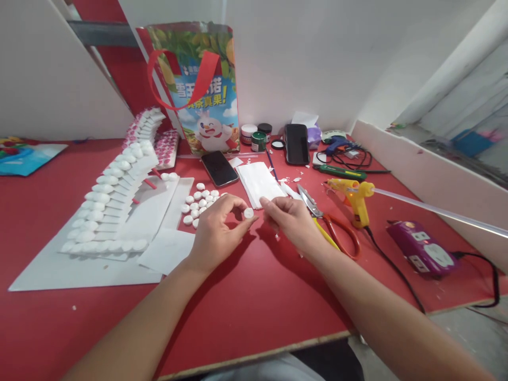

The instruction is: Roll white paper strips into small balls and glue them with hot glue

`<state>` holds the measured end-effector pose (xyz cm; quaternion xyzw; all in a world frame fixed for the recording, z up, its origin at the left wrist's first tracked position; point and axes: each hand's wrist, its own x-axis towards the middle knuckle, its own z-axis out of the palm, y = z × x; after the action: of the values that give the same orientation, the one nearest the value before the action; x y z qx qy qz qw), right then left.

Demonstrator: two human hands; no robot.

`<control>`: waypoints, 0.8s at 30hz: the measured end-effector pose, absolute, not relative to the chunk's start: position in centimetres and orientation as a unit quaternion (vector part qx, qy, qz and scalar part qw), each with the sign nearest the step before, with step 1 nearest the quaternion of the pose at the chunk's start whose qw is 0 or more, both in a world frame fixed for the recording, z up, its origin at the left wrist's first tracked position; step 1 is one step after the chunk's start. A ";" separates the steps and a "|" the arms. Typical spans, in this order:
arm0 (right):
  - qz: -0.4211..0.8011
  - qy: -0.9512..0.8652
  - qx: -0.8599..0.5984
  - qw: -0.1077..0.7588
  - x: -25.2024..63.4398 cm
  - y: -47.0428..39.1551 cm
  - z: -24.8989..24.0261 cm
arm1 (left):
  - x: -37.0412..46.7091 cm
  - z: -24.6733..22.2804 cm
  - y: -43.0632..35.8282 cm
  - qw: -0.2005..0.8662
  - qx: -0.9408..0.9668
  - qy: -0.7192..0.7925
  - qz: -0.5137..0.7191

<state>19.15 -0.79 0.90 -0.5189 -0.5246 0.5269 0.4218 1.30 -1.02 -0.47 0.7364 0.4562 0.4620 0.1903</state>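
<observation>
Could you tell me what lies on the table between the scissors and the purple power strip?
The yellow glue gun stands between the scissors and the power strip, its black cord trailing toward the table edge; the head view shows it.

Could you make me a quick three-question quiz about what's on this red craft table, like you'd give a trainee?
1. True or false: the glue gun lies left of the scissors.
2. What does the left hand pinch at its fingertips: (a) a small white round piece, (b) a paint pot, (c) a phone?
3. Fill in: the heap of white pieces lies just in front of the dark ____.

Key
1. False: it lies to their right.
2. (a); the right hand is beside it.
3. Phone, lying flat on the red table.
</observation>
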 end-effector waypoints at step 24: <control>0.605 -0.489 -0.479 0.406 18.4 -1.5 1.4 | 1.5 -0.8 -1.1 0.127 0.780 0.352 0.502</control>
<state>18.38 -1.46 1.37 -0.4793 -0.4894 0.6046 0.4064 1.48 -1.09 -0.82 0.7799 0.3517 0.5020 0.1270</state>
